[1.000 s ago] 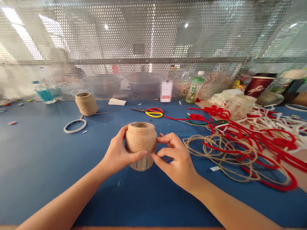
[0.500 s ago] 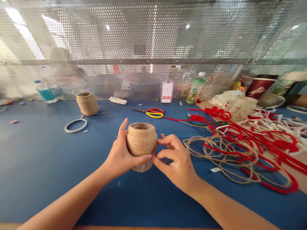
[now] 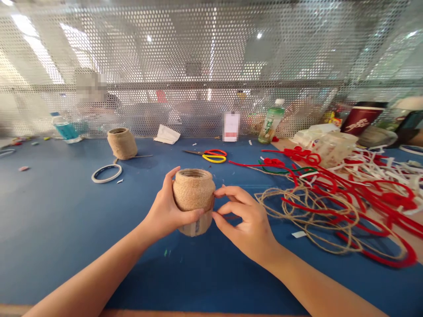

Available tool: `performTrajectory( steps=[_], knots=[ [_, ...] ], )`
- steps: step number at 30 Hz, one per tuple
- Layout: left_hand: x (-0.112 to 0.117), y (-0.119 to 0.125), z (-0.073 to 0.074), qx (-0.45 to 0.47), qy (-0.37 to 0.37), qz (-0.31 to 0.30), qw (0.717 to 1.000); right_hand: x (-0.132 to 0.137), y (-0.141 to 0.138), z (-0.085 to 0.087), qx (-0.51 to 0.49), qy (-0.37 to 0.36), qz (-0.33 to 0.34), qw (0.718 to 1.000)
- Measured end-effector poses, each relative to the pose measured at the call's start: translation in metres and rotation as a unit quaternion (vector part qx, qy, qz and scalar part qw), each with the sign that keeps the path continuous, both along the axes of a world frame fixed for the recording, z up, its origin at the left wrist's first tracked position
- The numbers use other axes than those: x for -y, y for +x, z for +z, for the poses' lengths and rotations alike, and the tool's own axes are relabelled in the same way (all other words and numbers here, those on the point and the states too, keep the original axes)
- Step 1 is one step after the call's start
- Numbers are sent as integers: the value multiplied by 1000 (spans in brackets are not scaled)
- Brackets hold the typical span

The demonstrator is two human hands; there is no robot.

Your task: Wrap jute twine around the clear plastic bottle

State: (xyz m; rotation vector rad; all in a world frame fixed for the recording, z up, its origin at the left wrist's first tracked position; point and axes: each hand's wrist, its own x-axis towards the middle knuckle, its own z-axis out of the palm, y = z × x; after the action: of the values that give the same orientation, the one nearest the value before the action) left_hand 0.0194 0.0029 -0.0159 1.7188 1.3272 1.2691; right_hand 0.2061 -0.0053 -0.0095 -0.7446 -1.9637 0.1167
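Note:
In front of me is a glass jar [image 3: 195, 226], its upper part wrapped in tan twine [image 3: 193, 193] and its lower part bare, with a pale strip on it. My left hand [image 3: 167, 213] is closed round the jar's left side, thumb across the front at the lower edge of the winding. At the jar's right side, my right hand [image 3: 246, 218] has thumb and fingertips bent together against the edge of the winding, on what looks like the twine strand. Its fingers mostly hide that strand. The jar is upright, mouth up.
A twine-wrapped jar [image 3: 122, 144], a tape roll [image 3: 106, 174] and a blue-capped bottle [image 3: 66, 128] stand left. Scissors [image 3: 211, 155] lie beyond my hands. Loose twine [image 3: 307, 215] and red cords [image 3: 393, 211] spread right. A perforated metal screen [image 3: 185, 53] closes the back.
My left thumb has drawn back slightly left along the jar's front. My right fingers stay at its right side. A white paper at the back has lifted and spread.

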Motion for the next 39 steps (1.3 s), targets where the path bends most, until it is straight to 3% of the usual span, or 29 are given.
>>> performTrajectory(
  steps=[4, 17, 21, 27, 32, 39],
  knots=[
    [-1, 0, 2, 1, 4, -26, 1000, 1, 0, 0, 3, -16, 8, 1000],
    [1, 1, 4, -3, 11, -20, 1000, 0, -3, 0, -16, -74, 19, 997],
    [1, 2, 4, 5, 9, -29, 1000, -3, -2, -4, -18, -131, 7, 991],
    [5, 4, 4, 56, 0, -46, 997, -8, -1, -10, -36, -203, 51, 977],
    [9, 6, 5, 51, 7, -60, 997, -7, -1, -10, -51, -213, 55, 974],
    [11, 7, 6, 26, 29, -22, 999, -4, -2, -8, -45, -192, 62, 978]
  ],
)
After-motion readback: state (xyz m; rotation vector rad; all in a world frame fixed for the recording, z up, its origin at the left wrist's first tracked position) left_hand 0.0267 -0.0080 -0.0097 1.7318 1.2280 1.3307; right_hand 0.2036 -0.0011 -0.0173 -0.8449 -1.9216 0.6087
